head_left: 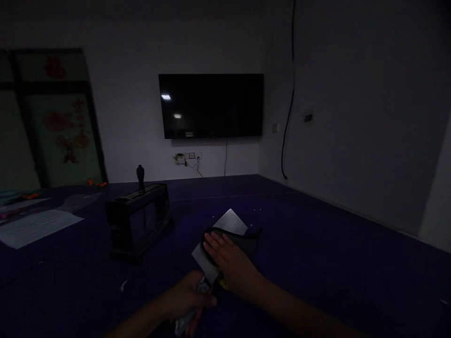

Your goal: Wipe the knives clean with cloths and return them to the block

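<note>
My left hand (192, 298) is closed around the pale handle of a knife with a broad, flat silver blade (230, 221), near the bottom middle of the view. The blade points away from me, tilted to the right. Across its middle lies a dark cloth (246, 241), and my right hand (227, 258) presses it onto the metal with its fingers laid together. Cloth and fingers hide the centre of the blade. A small yellow patch (223, 283) shows under my right palm; I cannot tell what it belongs to.
A black open-framed stand (150, 193) with a dark handle (140, 176) sticking up from it stands left on the dark blue surface (299, 272). Printed paper (40, 226) and clear plastic (75, 202) lie farther left. Small white scraps (123, 285) are scattered about. A television (213, 105) hangs behind.
</note>
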Demonstrator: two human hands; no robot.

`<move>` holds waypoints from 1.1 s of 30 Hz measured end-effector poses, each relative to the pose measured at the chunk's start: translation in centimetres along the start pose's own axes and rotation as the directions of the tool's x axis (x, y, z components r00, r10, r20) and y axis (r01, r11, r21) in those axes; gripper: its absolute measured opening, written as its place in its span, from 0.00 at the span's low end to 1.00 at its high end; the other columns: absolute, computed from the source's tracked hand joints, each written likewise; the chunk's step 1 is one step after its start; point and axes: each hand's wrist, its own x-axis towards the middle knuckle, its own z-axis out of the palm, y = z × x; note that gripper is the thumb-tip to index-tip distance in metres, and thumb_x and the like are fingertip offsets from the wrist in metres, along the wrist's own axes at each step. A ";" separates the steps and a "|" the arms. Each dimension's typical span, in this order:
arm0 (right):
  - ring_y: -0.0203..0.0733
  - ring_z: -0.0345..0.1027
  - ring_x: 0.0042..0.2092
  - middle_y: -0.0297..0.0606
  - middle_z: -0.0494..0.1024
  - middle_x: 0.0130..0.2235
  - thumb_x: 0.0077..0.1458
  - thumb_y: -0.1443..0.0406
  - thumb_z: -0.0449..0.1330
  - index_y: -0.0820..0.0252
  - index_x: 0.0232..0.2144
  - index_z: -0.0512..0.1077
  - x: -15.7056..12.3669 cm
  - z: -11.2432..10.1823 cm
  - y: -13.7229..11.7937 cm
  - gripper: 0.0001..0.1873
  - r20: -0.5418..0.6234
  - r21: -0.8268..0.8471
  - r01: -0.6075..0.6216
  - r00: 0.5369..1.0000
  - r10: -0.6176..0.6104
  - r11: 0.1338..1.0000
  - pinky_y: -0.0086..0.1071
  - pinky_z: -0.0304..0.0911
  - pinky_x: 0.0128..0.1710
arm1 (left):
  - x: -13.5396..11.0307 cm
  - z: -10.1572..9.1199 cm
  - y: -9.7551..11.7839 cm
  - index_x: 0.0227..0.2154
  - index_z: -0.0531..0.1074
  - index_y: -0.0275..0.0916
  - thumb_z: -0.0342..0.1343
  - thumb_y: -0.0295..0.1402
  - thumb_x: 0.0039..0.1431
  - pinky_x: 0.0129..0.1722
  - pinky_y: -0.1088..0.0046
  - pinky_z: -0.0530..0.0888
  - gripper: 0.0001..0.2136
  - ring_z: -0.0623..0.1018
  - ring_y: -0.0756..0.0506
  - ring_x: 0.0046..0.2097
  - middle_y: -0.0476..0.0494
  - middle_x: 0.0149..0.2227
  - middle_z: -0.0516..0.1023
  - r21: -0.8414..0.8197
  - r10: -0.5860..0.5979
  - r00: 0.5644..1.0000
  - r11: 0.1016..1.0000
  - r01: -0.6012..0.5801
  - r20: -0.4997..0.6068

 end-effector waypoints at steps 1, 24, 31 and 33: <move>0.43 0.26 0.64 0.39 0.36 0.65 0.45 0.72 0.53 0.63 0.62 0.37 0.1 -0.1 0.0 0.44 0.015 -0.001 -0.010 1.000 0.010 1.000 0.42 0.35 0.62 | 0.0 0.0 -0.1 0.35 0.60 0.36 0.58 0.40 0.43 0.11 0.83 0.55 0.19 0.63 0.53 0.10 0.56 0.11 0.67 -0.002 0.001 1.000 1.000 -0.001 -0.006; 0.47 0.30 0.64 0.45 0.40 0.64 0.44 0.78 0.50 0.68 0.61 0.42 -0.4 2.1 0.7 0.42 -0.049 -0.022 -0.119 0.992 0.118 0.993 0.45 0.44 0.61 | 0.1 -0.3 -0.9 0.32 0.57 0.38 0.58 0.43 0.41 0.10 0.84 0.52 0.20 0.63 0.52 0.09 0.55 0.10 0.67 -0.091 0.013 0.995 0.996 -0.022 -0.095; 0.42 0.29 0.64 0.41 0.42 0.64 0.44 0.78 0.48 0.65 0.61 0.45 -0.7 0.9 0.1 0.40 0.021 0.098 0.047 0.999 -0.049 0.994 0.43 0.42 0.61 | 0.8 -0.2 -1.3 0.37 0.59 0.34 0.58 0.46 0.40 0.10 0.82 0.52 0.25 0.62 0.52 0.09 0.54 0.10 0.67 -0.141 0.062 0.976 0.986 -0.093 -0.208; 0.41 0.28 0.64 0.40 0.42 0.64 0.42 0.79 0.48 0.66 0.61 0.44 -0.8 0.3 -0.2 0.42 0.060 0.160 0.116 0.990 -0.127 0.980 0.41 0.41 0.62 | 0.9 -0.2 -1.2 0.38 0.60 0.32 0.58 0.46 0.40 0.10 0.81 0.52 0.26 0.63 0.51 0.09 0.52 0.10 0.68 -0.161 0.070 0.975 0.981 -0.105 -0.213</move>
